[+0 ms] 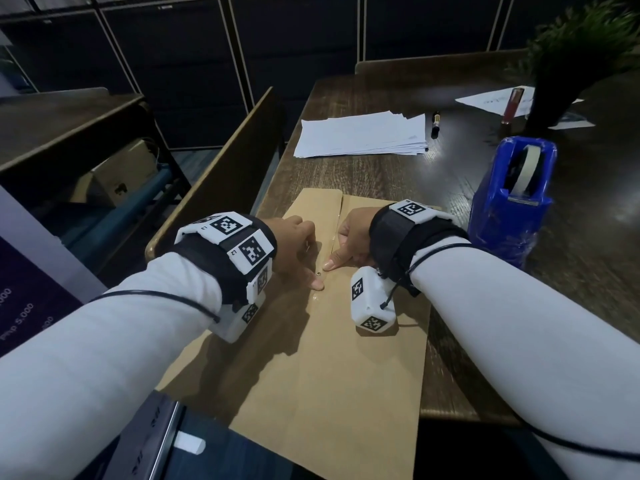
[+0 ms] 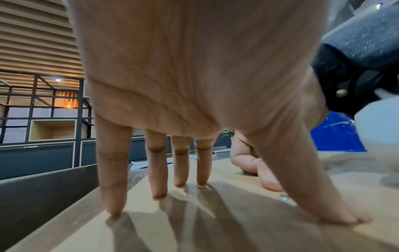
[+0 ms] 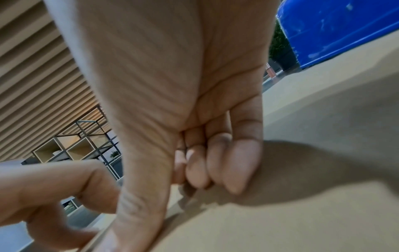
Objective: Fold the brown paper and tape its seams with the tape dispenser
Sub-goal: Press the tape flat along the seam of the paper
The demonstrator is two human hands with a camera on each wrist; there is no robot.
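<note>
**Both hands down on folded brown paper, thumbs at the centre seam**

Folded sheet of brown kraft paper (image 1: 311,358) lies flat on the dark wood-grain surface (image 1: 398,174), its near end hanging past the surface edge. A lengthwise seam runs up its middle; a glossy strip shows along the seam near the thumbs.

Left hand (image 1: 294,247): grip spread wide, holding nothing. In the left wrist view its four fingertips (image 2: 113,211) stand straight on the paper and the thumb presses flat beside the seam.

Right hand (image 1: 353,240): thumb stretched out, pad pressed on the seam, tip close to the left thumb, not quite touching. The right wrist view shows the other fingers (image 3: 235,162) curled under against the palm, knuckles resting on the paper. Nothing visible inside the curl.

Blue plastic tape dispenser (image 1: 512,199), heavy desk type with a pale roll in its slot, stands upright on the surface just right of the right wrist, off the paper, untouched.

Farther back: stack of white paper sheets (image 1: 363,136), black marker pen (image 1: 435,124) beside it, a red tube (image 1: 510,105) on loose white sheets, and a potted green plant (image 1: 585,50) at the far right.

Both forearms in white sleeves, black wrist straps with white tagged camera blocks.
</note>
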